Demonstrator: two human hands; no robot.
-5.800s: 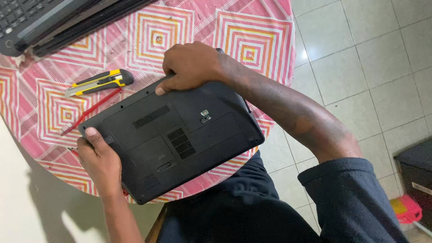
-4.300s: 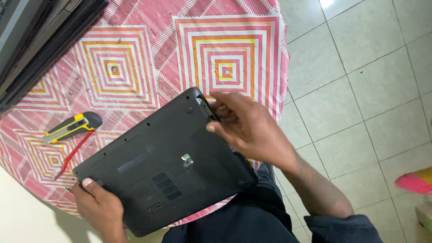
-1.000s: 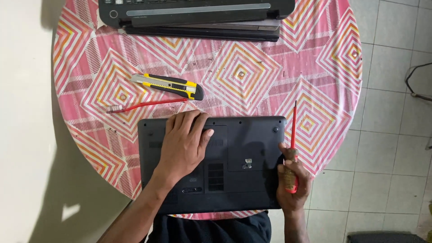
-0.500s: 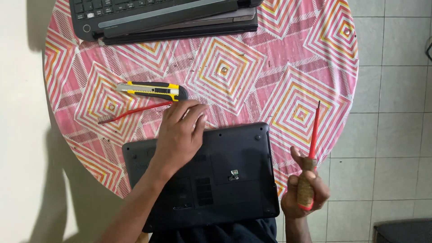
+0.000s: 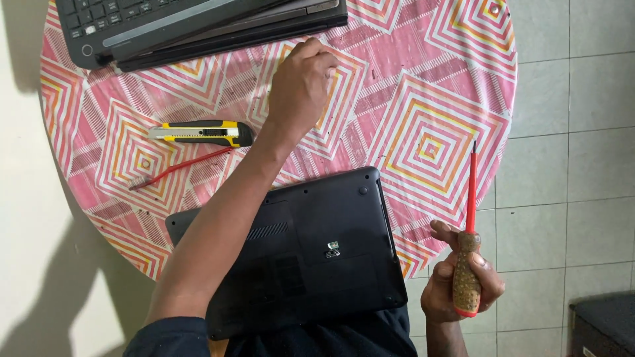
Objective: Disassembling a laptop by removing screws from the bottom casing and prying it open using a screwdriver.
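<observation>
The right hand [image 5: 463, 281] grips a screwdriver [image 5: 468, 244] upright, off the surface's [image 5: 423, 86] edge. Beside it, a black laptop [image 5: 317, 254] lies bottom up. Farther out, the left hand [image 5: 301, 86], fingers curled and holding nothing, rests on the cloth near a utility knife [image 5: 202, 133], below another laptop [image 5: 192, 23].

Round table [image 5: 463, 39] under a pink patterned cloth [image 5: 423, 99]
On it — laptop [image 5: 317, 258] bottom-up at the near edge, two stacked laptops [image 5: 198, 26] far side, yellow knife [image 5: 198, 133], red tool [image 5: 175, 168].

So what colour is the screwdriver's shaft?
Red, on the screwdriver held in the right hand; the head view shows it.
</observation>
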